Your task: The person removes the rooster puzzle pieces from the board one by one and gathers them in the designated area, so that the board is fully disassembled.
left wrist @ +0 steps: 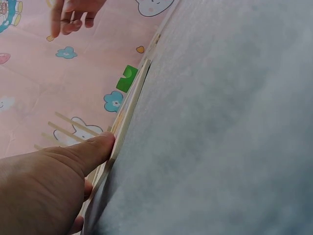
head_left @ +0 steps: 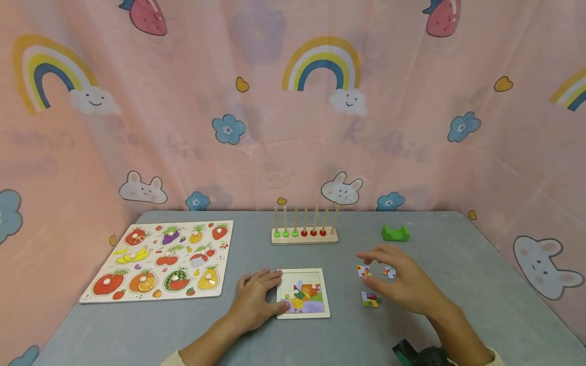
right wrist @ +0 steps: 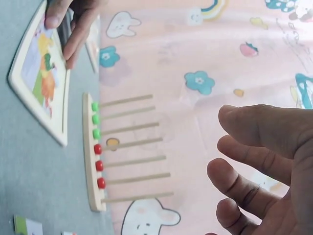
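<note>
In the head view my left hand [head_left: 257, 301] rests at the left side of a small wooden jigsaw tray [head_left: 326, 300]. Its thumb touches the tray's near left corner, and the fingers reach the far left corner. A partly filled picture with orange, yellow and green shapes lies in the tray. My right hand [head_left: 403, 279] hovers over the loose jigsaw pieces, thumb and fingers apart, holding nothing. One piece [head_left: 363, 271] shows between its thumb and index finger, another piece [head_left: 389, 272] is partly covered by the hand, and a third piece [head_left: 370, 300] lies nearer me.
A fruit peg puzzle board [head_left: 226, 259] lies at the left. Behind the tray stands a wooden bead rack [head_left: 304, 240] with upright rods and green and red beads. A green block [head_left: 396, 234] sits at the back right. A patterned pink curtain [head_left: 284, 152] hangs behind the grey table.
</note>
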Action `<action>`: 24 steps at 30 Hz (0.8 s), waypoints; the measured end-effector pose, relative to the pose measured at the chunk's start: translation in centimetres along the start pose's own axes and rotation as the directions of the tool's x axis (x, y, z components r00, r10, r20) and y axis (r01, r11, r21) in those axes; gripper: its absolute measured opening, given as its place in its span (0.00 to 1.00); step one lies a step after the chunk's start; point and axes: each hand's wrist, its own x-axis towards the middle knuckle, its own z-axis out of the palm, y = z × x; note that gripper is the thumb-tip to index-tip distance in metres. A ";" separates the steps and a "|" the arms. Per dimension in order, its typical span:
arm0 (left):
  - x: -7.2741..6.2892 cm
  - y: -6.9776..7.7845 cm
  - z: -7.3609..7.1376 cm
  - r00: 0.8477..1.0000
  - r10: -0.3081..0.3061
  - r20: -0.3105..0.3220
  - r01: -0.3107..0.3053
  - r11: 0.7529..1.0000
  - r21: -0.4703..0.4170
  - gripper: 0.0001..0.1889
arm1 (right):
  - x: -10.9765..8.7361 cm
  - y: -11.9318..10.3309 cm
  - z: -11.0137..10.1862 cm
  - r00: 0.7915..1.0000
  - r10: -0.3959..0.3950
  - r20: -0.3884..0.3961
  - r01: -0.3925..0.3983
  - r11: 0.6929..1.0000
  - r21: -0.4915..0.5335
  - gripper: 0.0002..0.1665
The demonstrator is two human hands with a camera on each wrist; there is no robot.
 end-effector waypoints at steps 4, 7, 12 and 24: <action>0.0 0.0 0.0 1.000 0.002 -0.004 -0.002 1.000 -0.001 0.31 | 0.7 -0.4 0.6 1.000 -0.013 -0.001 0.013 0.999 0.033 0.23; 0.0 0.0 0.0 1.000 0.003 -0.004 -0.003 1.000 -0.006 0.31 | 1.2 -0.8 1.2 1.000 -0.023 0.002 0.023 0.998 0.062 0.24; 0.0 -0.1 0.0 1.000 0.003 -0.004 -0.003 1.000 -0.010 0.31 | 1.9 -1.5 2.1 1.000 -0.028 0.008 0.027 0.995 0.100 0.26; 0.0 -0.2 0.0 1.000 0.009 -0.001 -0.009 1.000 -0.012 0.31 | 3.1 -1.9 4.6 0.999 -0.050 0.020 0.046 0.988 0.148 0.27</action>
